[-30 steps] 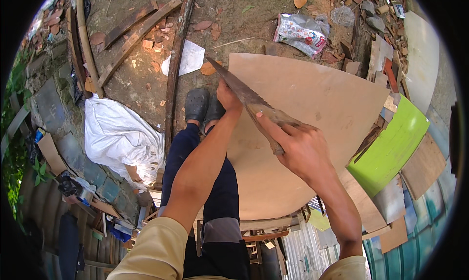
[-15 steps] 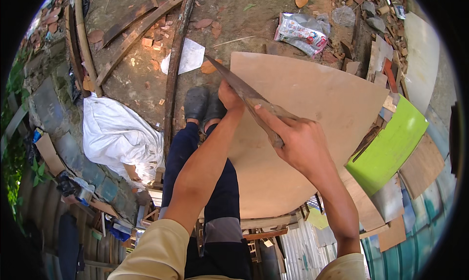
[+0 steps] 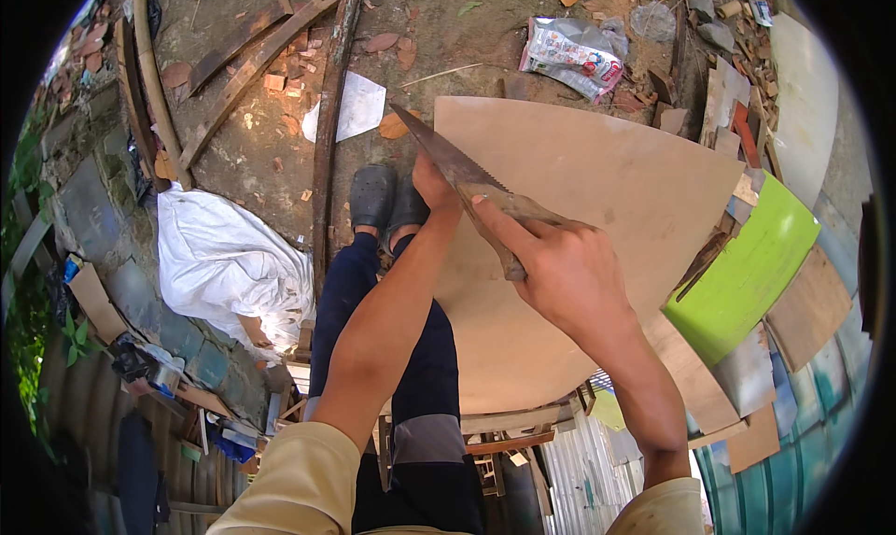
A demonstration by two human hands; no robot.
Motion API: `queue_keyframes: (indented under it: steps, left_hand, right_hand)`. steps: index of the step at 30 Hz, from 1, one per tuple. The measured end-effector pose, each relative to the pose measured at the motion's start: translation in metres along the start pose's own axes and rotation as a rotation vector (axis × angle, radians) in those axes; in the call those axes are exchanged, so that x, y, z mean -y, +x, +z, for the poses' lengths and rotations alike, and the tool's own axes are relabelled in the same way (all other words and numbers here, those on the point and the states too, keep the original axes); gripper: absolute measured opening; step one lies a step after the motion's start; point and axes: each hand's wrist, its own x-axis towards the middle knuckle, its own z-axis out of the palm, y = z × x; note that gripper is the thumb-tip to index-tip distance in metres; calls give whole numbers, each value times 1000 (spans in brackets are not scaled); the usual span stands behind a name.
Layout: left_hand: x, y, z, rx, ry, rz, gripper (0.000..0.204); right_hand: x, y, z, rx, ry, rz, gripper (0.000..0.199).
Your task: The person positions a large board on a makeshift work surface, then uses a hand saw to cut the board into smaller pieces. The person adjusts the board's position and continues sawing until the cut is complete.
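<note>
My right hand (image 3: 574,269) is closed round the wooden handle of a handsaw (image 3: 457,166), its index finger stretched along the handle. The worn, dark blade points up and left, with its toothed edge toward the right. Beneath the saw lies a large brown board (image 3: 588,190), probably plywood. At the board's left edge my left hand (image 3: 433,182) is closed, apparently round that edge; the blade passes over it and most of its fingers are hidden. Whether the teeth touch the board I cannot tell.
My feet in dark clogs (image 3: 373,195) stand left of the board. A white sack (image 3: 229,255) lies further left, below long wooden strips (image 3: 257,77). A lime-green panel (image 3: 747,274) and offcuts are on the right. A crumpled plastic packet (image 3: 574,57) lies beyond the board.
My right hand and the saw handle have shifted slightly left, and the saw has turned a little. My left hand keeps its place at the board's edge.
</note>
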Motion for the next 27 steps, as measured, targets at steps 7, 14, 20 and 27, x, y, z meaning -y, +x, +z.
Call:
queue_keyframes:
  steps: [7,14,20,27]
  left_hand:
    - [67,46,-31,96,-103,40,17]
    - [67,20,-21,64,14,12,18]
    - [46,21,-26,156,-294,-137,18]
    - [85,21,-19,183,-460,-291,18]
  right_hand:
    - [-2,26,17,-20,9,-49,73]
    - [-3,10,31,-9,-60,-48,78]
    - [1,20,32,0,-39,-48,79]
    - [-21,54,55,-47,-4,-25,78]
